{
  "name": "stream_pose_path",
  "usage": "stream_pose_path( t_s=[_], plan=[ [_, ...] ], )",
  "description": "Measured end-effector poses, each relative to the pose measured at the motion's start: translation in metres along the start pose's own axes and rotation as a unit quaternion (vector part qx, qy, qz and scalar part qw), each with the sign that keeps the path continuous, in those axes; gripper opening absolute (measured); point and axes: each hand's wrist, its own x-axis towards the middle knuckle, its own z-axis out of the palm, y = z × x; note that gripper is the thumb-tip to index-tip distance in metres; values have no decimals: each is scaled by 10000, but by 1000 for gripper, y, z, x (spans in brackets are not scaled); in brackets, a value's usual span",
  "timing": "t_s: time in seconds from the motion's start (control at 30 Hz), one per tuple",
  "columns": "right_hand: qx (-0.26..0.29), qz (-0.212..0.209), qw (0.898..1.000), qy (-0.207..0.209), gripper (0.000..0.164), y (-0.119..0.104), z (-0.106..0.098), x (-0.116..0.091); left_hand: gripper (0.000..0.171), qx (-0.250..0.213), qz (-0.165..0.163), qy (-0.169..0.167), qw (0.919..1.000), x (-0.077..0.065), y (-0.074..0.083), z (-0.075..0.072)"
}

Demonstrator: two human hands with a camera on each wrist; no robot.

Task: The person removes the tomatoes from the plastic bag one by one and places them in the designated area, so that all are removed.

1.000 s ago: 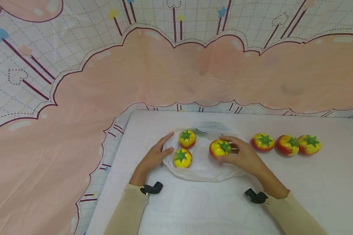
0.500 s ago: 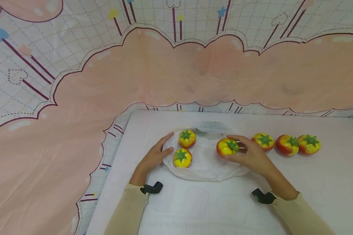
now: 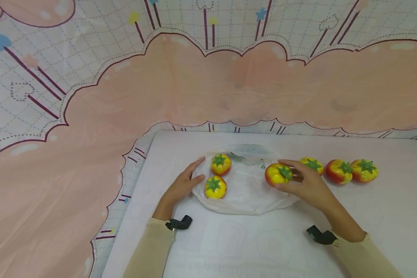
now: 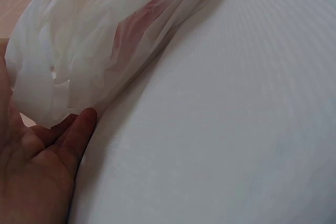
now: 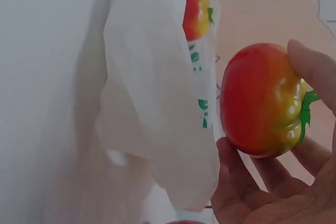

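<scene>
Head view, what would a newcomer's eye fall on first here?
Probably the red-and-yellow fruit in the right hand, at the right end of the white plastic bag. Next, the two matching fruits at the bag's left end, and three more fruits on the table at right. Behind spreads a large peach backdrop.
</scene>
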Motion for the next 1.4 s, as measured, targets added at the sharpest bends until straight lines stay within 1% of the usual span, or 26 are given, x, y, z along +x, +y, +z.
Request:
stream_pose_path(
  t_s=[0.07, 0.27, 0.4, 0.7, 0.93, 1.0, 1.23, 1.4],
  plan=[
    [-49, 35, 10000, 55, 82, 1, -3, -2, 60, -36, 15, -15, 10000, 0, 0, 0],
    [-152, -104, 9996, 233, 77, 6, -9, -9, 61, -70, 42, -23, 10000, -1, 2, -1],
    [-179, -93, 9993, 321, 76, 9, -13, -15, 61, -47, 74, -33, 10000, -2, 4, -1],
    [-155, 166, 9992, 326, 77, 18, -23, -24, 62, 11, 57, -36, 10000, -1, 3, -1],
    [-268, -80, 9981, 543, 73, 27, -31, -26, 61, -18, 82, -42, 10000, 0, 2, -1],
    [-296, -82, 9979, 566, 74, 29, -33, -27, 61, -3, 54, -30, 10000, 0, 2, -1],
    [-327, 297, 9977, 512, 79, 33, -38, -31, 60, -28, 53, -34, 10000, 1, 0, 0],
    [-366, 378, 9973, 514, 80, 35, -42, -34, 59, -12, -7, -5, 10000, 0, 1, 0]
  ],
)
